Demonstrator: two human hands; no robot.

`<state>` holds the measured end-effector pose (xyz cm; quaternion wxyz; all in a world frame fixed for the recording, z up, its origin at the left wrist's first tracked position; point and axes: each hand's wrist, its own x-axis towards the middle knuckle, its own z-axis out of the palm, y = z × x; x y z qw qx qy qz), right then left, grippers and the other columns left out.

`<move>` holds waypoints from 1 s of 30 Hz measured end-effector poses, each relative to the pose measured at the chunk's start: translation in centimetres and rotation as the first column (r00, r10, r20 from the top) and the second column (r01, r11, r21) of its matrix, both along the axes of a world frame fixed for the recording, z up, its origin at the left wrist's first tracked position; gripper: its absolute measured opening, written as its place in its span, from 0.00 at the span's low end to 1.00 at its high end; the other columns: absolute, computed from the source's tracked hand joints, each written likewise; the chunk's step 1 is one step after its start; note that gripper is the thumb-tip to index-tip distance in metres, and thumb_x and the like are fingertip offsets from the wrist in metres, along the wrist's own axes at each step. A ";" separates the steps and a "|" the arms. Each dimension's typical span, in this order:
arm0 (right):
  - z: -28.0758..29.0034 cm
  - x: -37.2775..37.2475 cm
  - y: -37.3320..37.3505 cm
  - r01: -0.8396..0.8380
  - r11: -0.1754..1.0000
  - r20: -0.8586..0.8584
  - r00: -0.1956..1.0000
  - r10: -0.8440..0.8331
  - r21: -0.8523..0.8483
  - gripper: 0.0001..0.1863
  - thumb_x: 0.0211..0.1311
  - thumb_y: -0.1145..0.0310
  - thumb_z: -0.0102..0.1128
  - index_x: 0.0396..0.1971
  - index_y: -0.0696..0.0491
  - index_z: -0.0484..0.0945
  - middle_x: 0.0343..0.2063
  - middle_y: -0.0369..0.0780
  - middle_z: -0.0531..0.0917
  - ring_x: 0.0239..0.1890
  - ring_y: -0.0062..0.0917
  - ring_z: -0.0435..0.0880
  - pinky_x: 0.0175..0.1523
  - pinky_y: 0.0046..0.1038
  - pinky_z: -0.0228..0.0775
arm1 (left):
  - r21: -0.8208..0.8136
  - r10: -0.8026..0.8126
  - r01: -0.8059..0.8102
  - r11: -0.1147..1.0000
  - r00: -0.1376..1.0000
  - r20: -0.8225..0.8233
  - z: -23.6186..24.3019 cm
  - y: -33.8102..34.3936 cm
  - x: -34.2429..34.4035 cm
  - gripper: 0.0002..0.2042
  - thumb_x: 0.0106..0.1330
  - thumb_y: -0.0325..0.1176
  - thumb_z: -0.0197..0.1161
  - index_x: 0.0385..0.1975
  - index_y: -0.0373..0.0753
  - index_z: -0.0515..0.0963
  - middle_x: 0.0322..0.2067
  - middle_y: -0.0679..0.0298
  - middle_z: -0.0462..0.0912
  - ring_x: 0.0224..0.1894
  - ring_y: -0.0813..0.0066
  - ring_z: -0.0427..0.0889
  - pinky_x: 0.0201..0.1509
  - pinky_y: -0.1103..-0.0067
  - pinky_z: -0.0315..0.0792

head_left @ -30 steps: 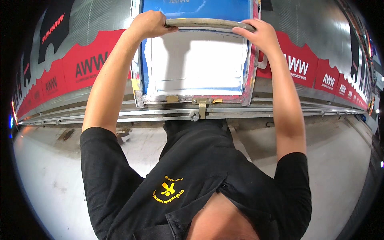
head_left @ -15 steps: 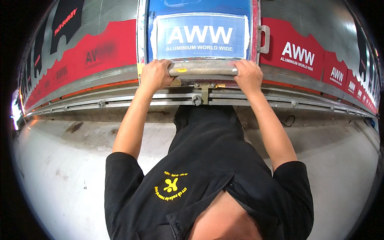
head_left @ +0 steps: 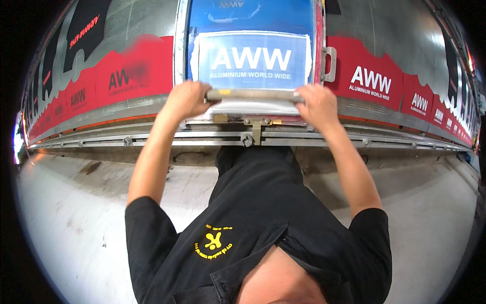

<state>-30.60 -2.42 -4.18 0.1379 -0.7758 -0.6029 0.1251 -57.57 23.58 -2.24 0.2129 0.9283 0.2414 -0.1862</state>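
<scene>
Grey-beige, the squeegee [head_left: 259, 95] ran with its long axis crosswise between your left hand [head_left: 188, 99] and right hand [head_left: 319, 105], each curled around its nearer end, the blue screen [head_left: 276, 20] stretching beyond both.

One left hand [head_left: 189, 99], one right hand [head_left: 320, 104], one bar [head_left: 258, 96]
Also one blue screen [head_left: 276, 21], one pale side handle [head_left: 333, 64] and at least six red panels [head_left: 382, 68] (the ones dwindling toward the rim are too small to count).
</scene>
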 end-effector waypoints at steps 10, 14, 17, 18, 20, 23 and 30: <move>-5.8 10.6 16.9 0.176 0.980 0.228 0.962 -0.151 -0.093 0.22 0.56 0.43 0.75 0.39 0.46 0.89 0.36 0.37 0.89 0.40 0.36 0.90 0.42 0.40 0.82 | 0.212 -0.016 -0.001 0.977 0.997 0.076 -7.1 15.0 11.6 0.23 0.62 0.57 0.72 0.34 0.39 0.89 0.23 0.54 0.87 0.29 0.54 0.88 0.38 0.61 0.82; -5.3 10.4 18.0 0.214 0.963 0.243 0.955 -0.171 -0.163 0.25 0.53 0.40 0.76 0.41 0.44 0.90 0.37 0.38 0.90 0.40 0.37 0.90 0.41 0.41 0.83 | 0.219 0.061 -0.068 0.973 0.997 0.038 -6.7 15.0 12.1 0.22 0.59 0.59 0.73 0.32 0.42 0.91 0.23 0.56 0.88 0.29 0.56 0.89 0.38 0.63 0.83; -5.7 8.2 15.7 0.233 0.963 0.263 0.946 -0.192 -0.137 0.18 0.51 0.49 0.79 0.37 0.44 0.90 0.36 0.38 0.90 0.39 0.36 0.90 0.42 0.40 0.83 | 0.173 0.114 -0.112 0.978 0.994 0.003 -7.1 12.6 10.1 0.23 0.57 0.59 0.74 0.34 0.43 0.90 0.27 0.55 0.89 0.33 0.56 0.90 0.40 0.63 0.84; -6.1 7.1 13.8 0.231 0.965 0.310 0.933 -0.183 -0.126 0.15 0.51 0.54 0.79 0.36 0.44 0.90 0.35 0.37 0.89 0.40 0.35 0.89 0.42 0.39 0.83 | 0.153 0.119 -0.114 0.982 0.992 -0.027 -6.8 10.7 9.1 0.23 0.57 0.58 0.75 0.36 0.42 0.89 0.29 0.54 0.90 0.34 0.56 0.91 0.40 0.63 0.85; -8.2 4.1 8.3 0.169 0.979 0.229 0.954 -0.192 0.118 0.12 0.46 0.68 0.73 0.34 0.40 0.88 0.31 0.33 0.86 0.36 0.31 0.85 0.42 0.36 0.80 | 0.155 0.101 -0.101 0.983 0.995 0.012 -7.1 6.1 5.1 0.16 0.53 0.42 0.74 0.40 0.44 0.88 0.34 0.57 0.89 0.37 0.57 0.90 0.45 0.64 0.84; -7.9 -0.1 2.5 0.149 0.975 0.141 0.975 -0.173 0.166 0.15 0.41 0.78 0.73 0.30 0.42 0.86 0.28 0.31 0.82 0.34 0.28 0.82 0.42 0.30 0.76 | 0.121 0.130 -0.142 0.982 0.986 0.101 -5.9 0.4 0.7 0.19 0.50 0.37 0.75 0.45 0.48 0.87 0.40 0.62 0.87 0.46 0.59 0.87 0.50 0.64 0.82; -1.1 6.8 11.7 0.114 0.965 0.033 0.993 -0.109 -0.237 0.21 0.50 0.46 0.79 0.32 0.49 0.88 0.33 0.40 0.89 0.37 0.37 0.90 0.39 0.41 0.82 | 0.019 -0.002 0.006 1.000 0.986 -0.165 -2.5 9.3 7.7 0.30 0.62 0.66 0.68 0.31 0.39 0.88 0.24 0.54 0.88 0.29 0.56 0.90 0.38 0.63 0.85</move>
